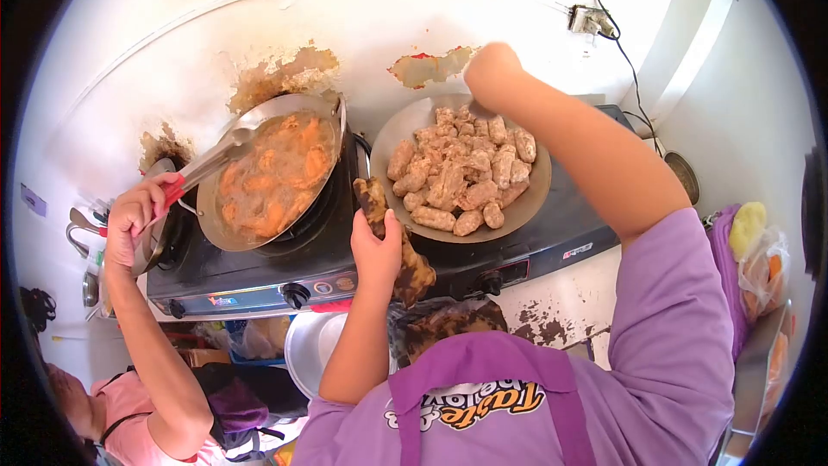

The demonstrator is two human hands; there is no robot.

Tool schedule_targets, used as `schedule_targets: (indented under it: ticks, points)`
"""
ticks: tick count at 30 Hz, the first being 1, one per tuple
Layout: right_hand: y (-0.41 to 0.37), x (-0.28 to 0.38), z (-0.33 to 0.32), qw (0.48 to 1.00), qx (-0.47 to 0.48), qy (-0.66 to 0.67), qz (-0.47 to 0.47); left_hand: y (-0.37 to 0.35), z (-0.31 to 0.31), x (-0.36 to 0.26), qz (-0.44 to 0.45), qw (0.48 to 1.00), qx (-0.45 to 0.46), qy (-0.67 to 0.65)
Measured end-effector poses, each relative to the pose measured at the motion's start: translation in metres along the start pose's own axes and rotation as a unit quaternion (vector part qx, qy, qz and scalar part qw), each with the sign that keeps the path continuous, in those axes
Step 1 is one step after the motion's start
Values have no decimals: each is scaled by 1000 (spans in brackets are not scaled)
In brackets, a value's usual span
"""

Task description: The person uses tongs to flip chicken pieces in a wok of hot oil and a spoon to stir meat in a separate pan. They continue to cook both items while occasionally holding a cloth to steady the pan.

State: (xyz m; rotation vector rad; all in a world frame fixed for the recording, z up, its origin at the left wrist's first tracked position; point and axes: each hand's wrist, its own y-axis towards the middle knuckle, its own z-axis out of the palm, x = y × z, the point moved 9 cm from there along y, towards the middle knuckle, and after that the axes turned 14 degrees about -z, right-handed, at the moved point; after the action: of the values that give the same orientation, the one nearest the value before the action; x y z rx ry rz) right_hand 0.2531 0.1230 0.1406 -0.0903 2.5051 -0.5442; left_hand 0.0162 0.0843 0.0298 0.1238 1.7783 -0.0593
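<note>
Left hand (377,250) gripped a stained cloth (373,200) just beside the wok (542,185), presumably against heat; right hand (493,72) was above the far rim, grip unclear, coated pieces (448,181) heaped inside.

You wear a short-sleeved lavender shirt (677,293) and darker purple straps (575,423), with orange "Taste" lettering (504,406) towards six o'clock.

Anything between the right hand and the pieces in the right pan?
No obstacle visible. The right hand is by the far rim of the pan; only a dark utensil, seemingly in its grip, shows before the pieces. The left hand and cloth are clear.
</note>
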Motion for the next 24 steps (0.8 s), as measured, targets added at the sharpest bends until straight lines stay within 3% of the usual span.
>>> schedule_targets:
  ticks: [2, 4, 6, 7, 8, 10, 12, 13, 16, 17, 20, 23, 24]
  points:
    - [30, 17, 29, 994, -104, -19, -19, 2, 1, 3, 9, 1000, 5, -15]
    - [33, 13, 28, 991, -125, 36, 19, -1, 2, -3, 4, 1000, 12, -14]
    - [27, 7, 19, 994, -107, -24, -27, -2, 1, -6, -1, 1000, 19, -7]
    - [7, -9, -3, 986, -167, 10, 6, -1, 1, -5, -7, 1000, 20, -18]
    - [3, -22, -7, 994, -106, 29, 18, -2, 1, -3, -14, 999, 20, -29]
    - [-15, -25, -13, 997, -77, 9, 17, -1, 3, -1, -14, 999, 17, -38]
    - [14, -9, 33, 997, -76, -3, 20, -1, 3, -3, -4, 999, 19, -46]
    - [24, 10, 45, 995, -98, -25, -26, 1, 2, -1, -9, 999, 17, -27]
    - [22, 20, 44, 997, -64, -17, -39, 4, 2, 4, -12, 1000, 13, -13]
    - [23, 2, 34, 991, -129, 18, 8, 5, 1, 6, -14, 1000, 14, -15]
    - [-17, -30, -1, 989, -99, 91, 59, -2, 0, -7, -11, 1000, 12, -18]
    - [-8, -13, 31, 999, -17, -17, 32, 1, 1, 0, -5, 999, 5, -35]
    - [21, -13, 61, 996, -66, -7, 59, 1, 2, 0, -3, 999, 9, -37]
